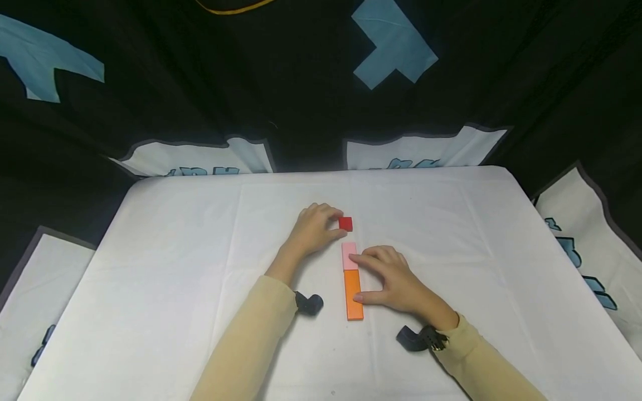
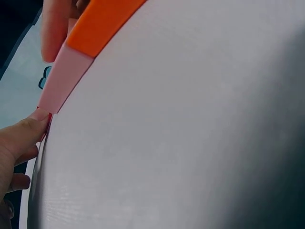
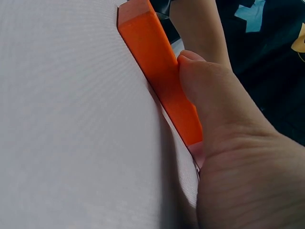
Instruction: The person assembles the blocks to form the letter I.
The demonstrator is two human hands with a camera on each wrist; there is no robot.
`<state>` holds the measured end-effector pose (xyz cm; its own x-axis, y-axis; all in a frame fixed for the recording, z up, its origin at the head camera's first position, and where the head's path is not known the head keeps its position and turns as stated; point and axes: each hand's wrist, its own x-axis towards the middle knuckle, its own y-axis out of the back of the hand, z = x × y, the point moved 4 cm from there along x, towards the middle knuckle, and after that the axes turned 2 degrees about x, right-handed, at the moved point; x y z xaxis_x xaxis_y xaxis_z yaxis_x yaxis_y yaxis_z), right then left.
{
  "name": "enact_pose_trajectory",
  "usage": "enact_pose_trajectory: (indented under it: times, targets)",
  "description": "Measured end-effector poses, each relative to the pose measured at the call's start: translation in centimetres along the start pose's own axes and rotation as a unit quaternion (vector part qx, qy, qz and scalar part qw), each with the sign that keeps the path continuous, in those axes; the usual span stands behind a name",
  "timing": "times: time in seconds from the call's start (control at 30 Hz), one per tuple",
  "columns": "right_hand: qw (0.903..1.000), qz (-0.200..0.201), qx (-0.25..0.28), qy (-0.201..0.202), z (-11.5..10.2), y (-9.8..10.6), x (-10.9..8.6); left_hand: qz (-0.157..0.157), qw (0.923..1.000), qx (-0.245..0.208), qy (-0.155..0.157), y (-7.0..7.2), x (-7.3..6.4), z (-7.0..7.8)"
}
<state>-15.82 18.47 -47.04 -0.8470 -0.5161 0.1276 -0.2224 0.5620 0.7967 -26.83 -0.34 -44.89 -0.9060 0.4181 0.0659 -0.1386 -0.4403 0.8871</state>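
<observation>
In the head view, a small red block (image 1: 345, 224) lies beyond a pink block (image 1: 348, 252), with a gap between them. The pink block meets the end of a longer orange block (image 1: 353, 301), forming a straight row. My left hand (image 1: 313, 228) pinches the red block between thumb and index finger. With its thumb on the orange block and index finger on the pink one, my right hand (image 1: 393, 281) touches the row from the right, fingers spread. In the left wrist view the red block (image 2: 49, 125) is mostly hidden behind the thumb.
A white cloth covers the table (image 1: 165, 267). Its far edge meets a dark curtain (image 1: 301, 100) with blue and white patterns. A black wrist mount (image 1: 309, 304) sits on the left wrist, another mount (image 1: 413, 338) on the right.
</observation>
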Motion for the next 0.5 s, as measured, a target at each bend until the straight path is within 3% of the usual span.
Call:
enact_pose_trajectory:
  times: [0.33, 0.5]
  targets:
    - [0.9999, -0.003, 0.004, -0.016, 0.0, 0.3, -0.1, 0.022, 0.9996, -0.013, 0.010, 1.4, -1.2, -0.3]
    - [0.9987, 0.028, 0.008, -0.041, -0.5, 1.4, -0.2, 0.049, 0.9987, -0.014, 0.007, 2.5, -2.2, -0.3]
